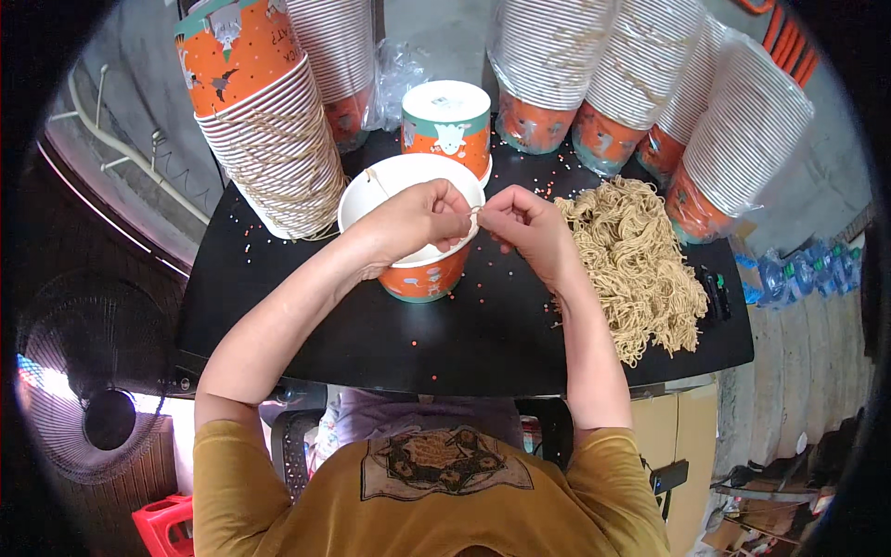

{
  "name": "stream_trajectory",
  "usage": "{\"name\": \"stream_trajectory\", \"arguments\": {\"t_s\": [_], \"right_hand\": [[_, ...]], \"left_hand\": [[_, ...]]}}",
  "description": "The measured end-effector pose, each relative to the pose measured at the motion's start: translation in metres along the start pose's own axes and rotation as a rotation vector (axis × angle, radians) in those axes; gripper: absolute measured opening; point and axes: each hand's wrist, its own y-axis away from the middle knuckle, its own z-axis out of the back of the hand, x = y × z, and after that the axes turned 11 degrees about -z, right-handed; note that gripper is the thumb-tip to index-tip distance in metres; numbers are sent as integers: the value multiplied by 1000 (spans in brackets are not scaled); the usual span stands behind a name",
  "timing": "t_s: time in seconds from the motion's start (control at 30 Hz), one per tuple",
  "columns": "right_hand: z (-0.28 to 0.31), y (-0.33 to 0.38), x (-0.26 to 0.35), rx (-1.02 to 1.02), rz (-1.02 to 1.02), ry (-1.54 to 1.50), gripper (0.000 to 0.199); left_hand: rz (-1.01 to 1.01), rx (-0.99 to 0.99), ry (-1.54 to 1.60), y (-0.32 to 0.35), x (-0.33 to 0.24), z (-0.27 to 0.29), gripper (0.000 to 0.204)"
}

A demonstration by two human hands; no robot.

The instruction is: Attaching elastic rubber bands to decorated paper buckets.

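1. The black surface (501, 348) carries scattered red and white specks (414, 343); a grey wall (429, 26) rises behind.
2. Left of it stand a fan (79, 395) and red stool (162, 525); right, bottles (809, 272) and a cardboard box (691, 441).
3. Wrapped stacks (546, 74) line the back right, a corded stack (271, 153) the left, an upturned bucket (447, 125) between.
4. A tan cord heap (640, 265) lies beside the right forearm (594, 343).
5. Left hand (413, 223) and right hand (535, 232): each grip pinches a thin cord (475, 212) at the open bucket's (427, 280) rim, partly hiding it.

The left forearm (295, 306) and right forearm (594, 357) are being angled inward; the left hand (418, 218) and right hand (534, 232) are being held close together in curled pinches.
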Motion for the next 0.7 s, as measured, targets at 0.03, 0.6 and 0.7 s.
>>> {"name": "stream_trajectory", "arguments": {"t_s": [0.03, 0.6, 0.7], "right_hand": [[0, 0, 0, -5, 9, 1, 14], [-2, 1, -2, -79, -37, -120, 16], [-1, 0, -4, -95, -34, -149, 15]], "left_hand": [[5, 19, -3, 0, -1, 0, 14], [-44, -10, -145, -4, -5, -12, 14], [35, 9, -57, -7, -4, -5, 15]]}}
